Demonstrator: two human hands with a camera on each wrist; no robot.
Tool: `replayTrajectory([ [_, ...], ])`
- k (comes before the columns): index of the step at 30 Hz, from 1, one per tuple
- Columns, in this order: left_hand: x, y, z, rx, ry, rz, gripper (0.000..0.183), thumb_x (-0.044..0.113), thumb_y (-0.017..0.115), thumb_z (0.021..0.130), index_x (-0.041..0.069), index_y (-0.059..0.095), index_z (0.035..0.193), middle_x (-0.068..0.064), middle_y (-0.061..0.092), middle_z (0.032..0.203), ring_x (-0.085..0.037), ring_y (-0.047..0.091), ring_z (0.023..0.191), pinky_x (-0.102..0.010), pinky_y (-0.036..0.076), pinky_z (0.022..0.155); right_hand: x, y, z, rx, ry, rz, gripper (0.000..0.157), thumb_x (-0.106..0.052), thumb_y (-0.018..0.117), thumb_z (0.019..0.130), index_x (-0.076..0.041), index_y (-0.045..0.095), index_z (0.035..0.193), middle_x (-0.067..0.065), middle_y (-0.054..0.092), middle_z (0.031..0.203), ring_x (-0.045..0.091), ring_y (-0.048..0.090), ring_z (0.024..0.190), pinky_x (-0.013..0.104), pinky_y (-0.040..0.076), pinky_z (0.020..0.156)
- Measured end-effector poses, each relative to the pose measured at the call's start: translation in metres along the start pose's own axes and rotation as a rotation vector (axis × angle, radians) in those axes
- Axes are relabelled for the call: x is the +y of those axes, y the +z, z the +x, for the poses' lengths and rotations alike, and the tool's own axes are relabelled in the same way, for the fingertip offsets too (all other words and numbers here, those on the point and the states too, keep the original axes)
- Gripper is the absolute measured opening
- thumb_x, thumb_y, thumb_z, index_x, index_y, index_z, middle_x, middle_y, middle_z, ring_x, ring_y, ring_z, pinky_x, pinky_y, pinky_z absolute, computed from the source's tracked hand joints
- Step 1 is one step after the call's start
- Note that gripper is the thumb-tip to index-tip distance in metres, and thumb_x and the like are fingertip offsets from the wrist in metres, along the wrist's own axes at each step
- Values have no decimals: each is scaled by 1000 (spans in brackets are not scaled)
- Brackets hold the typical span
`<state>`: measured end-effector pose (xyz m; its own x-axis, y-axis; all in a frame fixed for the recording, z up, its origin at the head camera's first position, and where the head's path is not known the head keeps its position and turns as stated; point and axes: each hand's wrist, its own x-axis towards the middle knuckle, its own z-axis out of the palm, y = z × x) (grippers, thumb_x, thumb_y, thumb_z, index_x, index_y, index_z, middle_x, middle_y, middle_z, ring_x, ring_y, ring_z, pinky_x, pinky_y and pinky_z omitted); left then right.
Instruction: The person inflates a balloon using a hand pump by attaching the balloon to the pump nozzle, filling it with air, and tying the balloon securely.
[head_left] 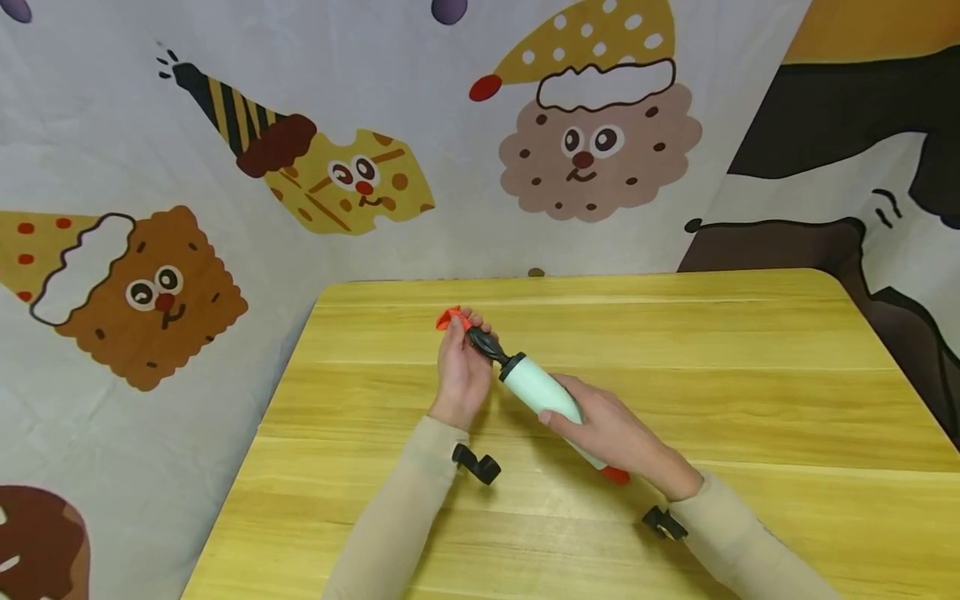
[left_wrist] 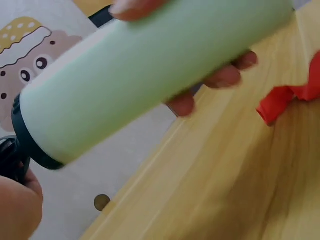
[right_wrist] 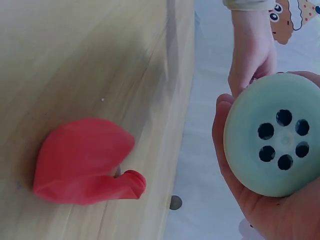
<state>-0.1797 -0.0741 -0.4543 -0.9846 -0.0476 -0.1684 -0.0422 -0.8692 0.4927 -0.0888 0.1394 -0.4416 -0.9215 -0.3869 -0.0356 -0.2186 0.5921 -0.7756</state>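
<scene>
A pale green balloon pump [head_left: 536, 387] slants between the two hands, with a black cap and a black end piece [head_left: 487, 343] at its upper left. My right hand [head_left: 607, 421] grips the green barrel. The barrel's round end with several dark holes [right_wrist: 284, 140] faces the right wrist camera. At the tip of the black piece, my left hand [head_left: 467, 367] pinches an orange-red balloon [head_left: 452, 317]; its fingers curl beside that piece. A limp red balloon [right_wrist: 85, 160] lies on the table below the pump, mostly hidden behind the barrel in the head view.
The wood-grain table [head_left: 360, 500] reaches a hanging cloth [head_left: 465, 167] printed with cartoon biscuits and cheese at the back and left. Black wrist mounts [head_left: 477, 464] stick out from both sleeves.
</scene>
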Motion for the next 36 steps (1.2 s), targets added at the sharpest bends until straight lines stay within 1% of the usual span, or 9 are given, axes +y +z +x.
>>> replayTrajectory([
  [7,4,-3,4,100,32,-32,35,33,38,112,8,56,129,-5,63,106,-16,59,93,-28,50,86,2,3,0,1,-25,-13,65,-45,67,101,-8,49,151,8,68,118,16,63,90,37,55,77],
  [9,3,-4,3,77,-8,-43,42,38,36,112,7,51,136,-7,64,114,-18,61,104,-29,49,92,2,3,0,0,-29,-8,64,-45,66,101,-7,49,151,8,68,116,16,63,88,36,55,75],
  [14,-2,-6,-4,-65,-156,-13,56,50,28,111,5,41,142,-11,60,134,-24,57,127,-33,46,103,0,4,4,10,-18,10,64,-46,63,103,-8,48,151,8,69,115,15,63,88,35,55,74],
  [16,-5,-5,-6,-89,-167,8,51,49,29,112,6,47,134,-9,60,129,-23,59,122,-33,47,101,-2,5,5,10,-12,15,64,-47,63,103,-8,49,151,8,69,115,15,64,88,35,56,74],
  [18,-6,-4,-7,-79,-155,15,42,45,32,112,8,50,121,-6,61,118,-20,60,110,-31,49,95,-4,5,6,1,-10,23,64,-47,63,103,-7,49,151,8,69,114,15,64,87,35,56,73],
  [21,-6,-3,-7,-24,-118,27,33,41,36,113,11,48,108,-2,57,101,-17,56,91,-28,49,83,-7,6,7,-23,1,37,64,-46,63,103,-7,48,151,8,68,113,15,65,87,34,56,72],
  [24,-4,-2,-3,26,-78,45,30,38,34,114,12,45,105,-1,52,93,-15,50,80,-26,47,74,-8,7,7,-39,16,41,64,-46,63,103,-8,47,152,8,68,114,15,64,87,34,56,72],
  [30,3,-6,4,64,-33,89,27,34,34,115,12,46,105,-1,51,91,-15,47,74,-25,44,65,-3,7,5,-56,13,47,64,-45,63,103,-4,48,150,11,68,115,15,63,85,34,56,71],
  [36,4,-10,4,104,10,137,28,31,33,115,10,46,101,-3,52,90,-17,49,77,-29,47,69,0,9,3,-112,9,68,70,-39,72,97,-5,45,152,12,67,115,16,63,82,34,56,66],
])
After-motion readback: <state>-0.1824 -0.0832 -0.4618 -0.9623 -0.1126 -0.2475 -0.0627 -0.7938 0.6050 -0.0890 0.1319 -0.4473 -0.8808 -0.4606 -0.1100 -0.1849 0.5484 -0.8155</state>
